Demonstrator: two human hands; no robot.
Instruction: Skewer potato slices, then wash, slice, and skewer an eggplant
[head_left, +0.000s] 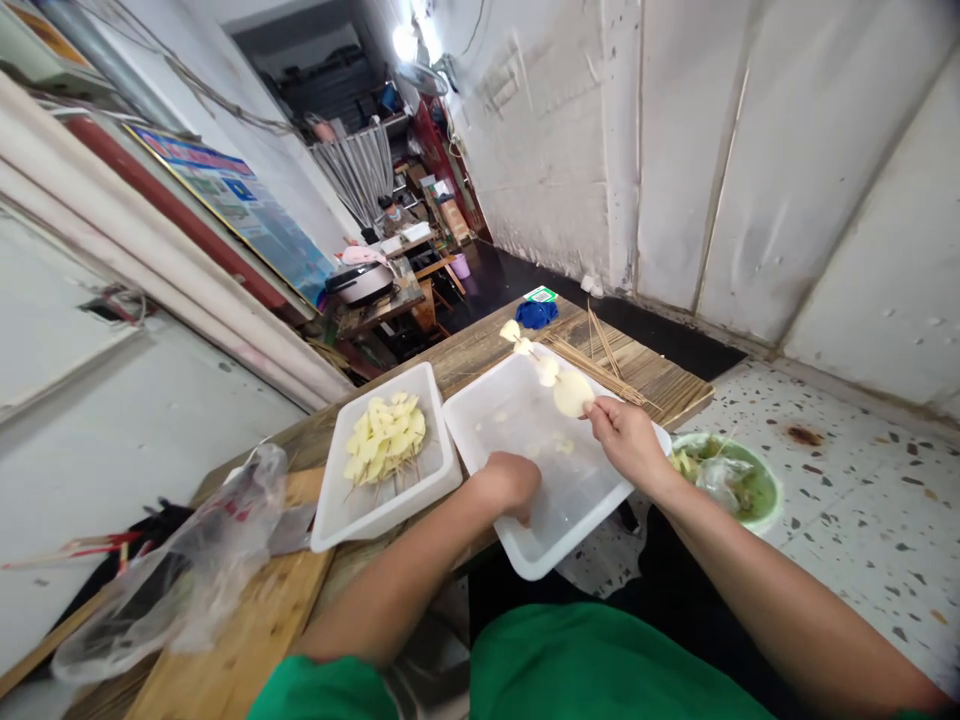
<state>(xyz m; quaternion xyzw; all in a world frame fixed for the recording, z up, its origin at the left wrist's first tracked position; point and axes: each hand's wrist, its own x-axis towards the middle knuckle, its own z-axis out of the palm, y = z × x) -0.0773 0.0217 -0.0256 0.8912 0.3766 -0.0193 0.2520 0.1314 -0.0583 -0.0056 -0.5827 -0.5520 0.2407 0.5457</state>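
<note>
My right hand (624, 438) is closed in a pinch at the near end of a skewer of thin, pale potato-like slices (574, 394). The skewer points up and away over a white plastic tray (480, 405). Inside that tray, my left hand (516, 484) is curled downward, its fingertips partly hidden; whatever they hold does not show. A few pale slices (562, 443) lie on the wet tray bottom. To the left, a second white tray (327, 520) contains a pile of skewered yellow slices (386, 437).
Bare bamboo skewers (600, 365) lie on the wooden table (465, 350) behind the tray, near a blue crumpled item (536, 314). A green basin (765, 490) with scraps stands on the floor at right. A clear plastic bag (225, 560) lies at left. Another person (394, 215) sits far back.
</note>
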